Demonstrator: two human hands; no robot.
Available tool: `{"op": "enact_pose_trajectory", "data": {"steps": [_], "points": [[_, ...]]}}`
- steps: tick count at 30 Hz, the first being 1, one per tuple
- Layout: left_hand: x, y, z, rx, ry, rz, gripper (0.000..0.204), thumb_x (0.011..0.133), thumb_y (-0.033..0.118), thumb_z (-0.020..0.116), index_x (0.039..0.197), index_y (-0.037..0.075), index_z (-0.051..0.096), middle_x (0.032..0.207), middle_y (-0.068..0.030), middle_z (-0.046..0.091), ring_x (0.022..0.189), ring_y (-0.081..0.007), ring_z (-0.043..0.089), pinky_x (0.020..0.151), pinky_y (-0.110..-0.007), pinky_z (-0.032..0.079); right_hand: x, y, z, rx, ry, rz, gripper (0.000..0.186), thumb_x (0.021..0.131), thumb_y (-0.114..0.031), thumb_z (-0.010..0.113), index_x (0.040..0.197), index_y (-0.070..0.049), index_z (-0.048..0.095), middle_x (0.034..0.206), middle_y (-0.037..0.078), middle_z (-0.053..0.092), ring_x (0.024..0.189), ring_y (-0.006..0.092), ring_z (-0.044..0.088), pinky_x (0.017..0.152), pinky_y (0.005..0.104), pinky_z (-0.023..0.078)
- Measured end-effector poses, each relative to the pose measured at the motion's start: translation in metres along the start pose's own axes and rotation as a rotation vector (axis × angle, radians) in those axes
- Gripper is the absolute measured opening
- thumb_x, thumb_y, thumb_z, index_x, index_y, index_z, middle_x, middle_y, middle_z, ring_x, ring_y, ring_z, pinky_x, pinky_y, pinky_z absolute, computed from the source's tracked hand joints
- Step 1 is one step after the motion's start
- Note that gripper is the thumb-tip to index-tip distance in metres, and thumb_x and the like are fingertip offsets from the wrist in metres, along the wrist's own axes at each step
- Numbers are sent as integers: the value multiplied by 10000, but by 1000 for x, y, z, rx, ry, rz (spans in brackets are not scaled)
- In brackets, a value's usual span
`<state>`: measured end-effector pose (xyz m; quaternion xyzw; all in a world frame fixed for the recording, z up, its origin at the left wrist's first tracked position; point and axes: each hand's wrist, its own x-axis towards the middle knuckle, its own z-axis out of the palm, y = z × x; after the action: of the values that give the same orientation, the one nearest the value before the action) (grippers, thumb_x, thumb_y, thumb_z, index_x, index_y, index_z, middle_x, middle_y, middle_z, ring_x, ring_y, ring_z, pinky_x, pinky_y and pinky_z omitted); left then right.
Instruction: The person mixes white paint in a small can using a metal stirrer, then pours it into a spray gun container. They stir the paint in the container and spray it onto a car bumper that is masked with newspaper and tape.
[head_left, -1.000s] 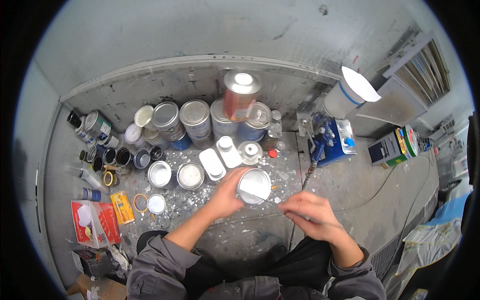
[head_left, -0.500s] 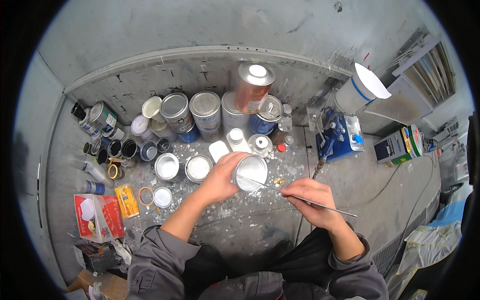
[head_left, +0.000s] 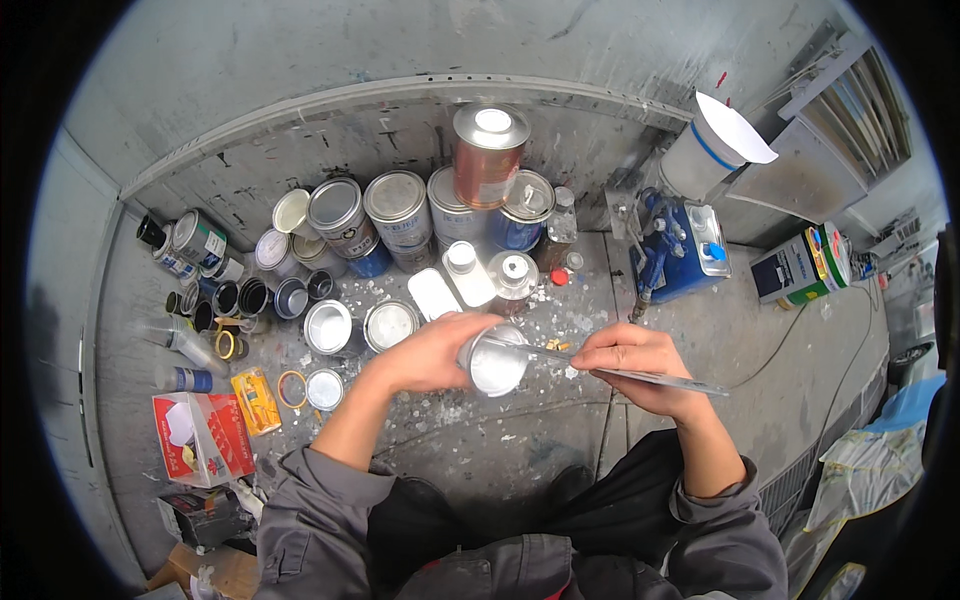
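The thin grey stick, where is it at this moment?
In the head view, right of centre, the thin grey stick is held in the right hand, with its left end at the mouth of the cup in the left hand.

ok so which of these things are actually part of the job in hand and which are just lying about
In use:
pale round cup, in the left hand
long thin grey stick, in the right hand

Apparently just lying about:
red and white cardboard box
yellow rectangular packet
small round red cap

Cup [head_left: 497,368] whitish inside; stick [head_left: 702,386] grey; spray gun [head_left: 660,240] blue; floor [head_left: 535,425] grey, white-flecked.
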<state>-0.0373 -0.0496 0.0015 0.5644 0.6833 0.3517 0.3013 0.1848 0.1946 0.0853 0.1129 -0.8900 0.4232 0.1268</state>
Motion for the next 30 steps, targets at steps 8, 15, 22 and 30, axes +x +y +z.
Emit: {"op": "enact_pose_trajectory", "data": {"steps": [8,15,22,30], "points": [[4,1,-3,-55,137,-45,852,687,121,883,1471,69,554,1416,-164,636,1323,-379,583,1119,-451,465,-13,-6,10,78,76,42,360,842,89,777,1162,-76,796,1033,94,755,933,265,736,806,349,588],[4,13,-7,-137,-45,-30,850,682,110,903,1460,68,562,1410,-166,635,1312,-350,599,1104,-435,481,-6,0,-5,63,-3,5,345,850,69,786,1156,-87,803,1048,90,757,931,264,737,802,349,587],[4,7,-6,-225,-22,-12,856,702,107,911,1476,63,550,1434,-150,619,1359,-318,581,1137,-420,464,-5,1,-5,4,-19,-13,344,850,40,805,1166,-95,806,1030,88,751,899,253,732,777,343,582],[11,3,9,-188,214,-65,854,729,85,882,1503,54,523,1471,-168,585,1395,-346,543,1168,-432,436,-10,-9,4,32,37,34,339,847,22,809,1159,-111,809,990,76,745,874,252,730,756,352,582]]}}
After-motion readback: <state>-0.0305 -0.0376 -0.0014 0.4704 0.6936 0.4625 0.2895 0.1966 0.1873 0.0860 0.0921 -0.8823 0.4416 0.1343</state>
